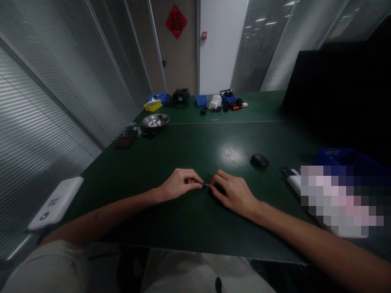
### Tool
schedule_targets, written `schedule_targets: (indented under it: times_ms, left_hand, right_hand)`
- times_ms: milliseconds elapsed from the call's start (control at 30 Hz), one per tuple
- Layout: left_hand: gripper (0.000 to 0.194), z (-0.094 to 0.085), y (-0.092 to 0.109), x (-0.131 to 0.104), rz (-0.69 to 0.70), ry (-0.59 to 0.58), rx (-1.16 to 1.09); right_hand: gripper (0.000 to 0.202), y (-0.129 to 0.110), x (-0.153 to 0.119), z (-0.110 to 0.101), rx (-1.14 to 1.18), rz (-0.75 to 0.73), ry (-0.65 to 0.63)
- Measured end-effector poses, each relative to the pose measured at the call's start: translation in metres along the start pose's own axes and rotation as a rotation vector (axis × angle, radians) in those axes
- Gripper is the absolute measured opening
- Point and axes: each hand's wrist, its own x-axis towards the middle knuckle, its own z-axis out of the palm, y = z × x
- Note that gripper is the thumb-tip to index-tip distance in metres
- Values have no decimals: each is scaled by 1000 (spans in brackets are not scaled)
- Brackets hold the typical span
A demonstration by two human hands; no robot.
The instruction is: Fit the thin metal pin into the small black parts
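Over the front middle of the green table point(195, 150), my left hand point(180, 184) pinches a small dark piece point(204, 186) between thumb and fingertips. Facing it from the right, my right hand point(233, 191) has its thumb and forefinger closed on the thin, light-coloured end of the same small object. The fingertips of both hands are a short gap apart. What exactly the object is cannot be made out at this size.
A black mouse point(259, 160) lies right of my hands. A metal bowl point(155, 121) with small parts stands back left. Farther back are a yellow tray point(152, 106) and a blue basket point(201, 100). A white device point(56, 203) is at the left edge, a dark monitor point(332, 93) right.
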Motion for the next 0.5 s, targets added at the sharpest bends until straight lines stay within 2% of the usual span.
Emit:
schedule_targets:
  times_ms: [267,500]
  left_hand:
    - [21,-1,1,2,-13,-1,14]
    - [25,-1,3,1,36,-27,23]
  right_hand:
    - [18,0,0,0,-2,-40,5]
    - [20,-3,2,4,-55,-87,6]
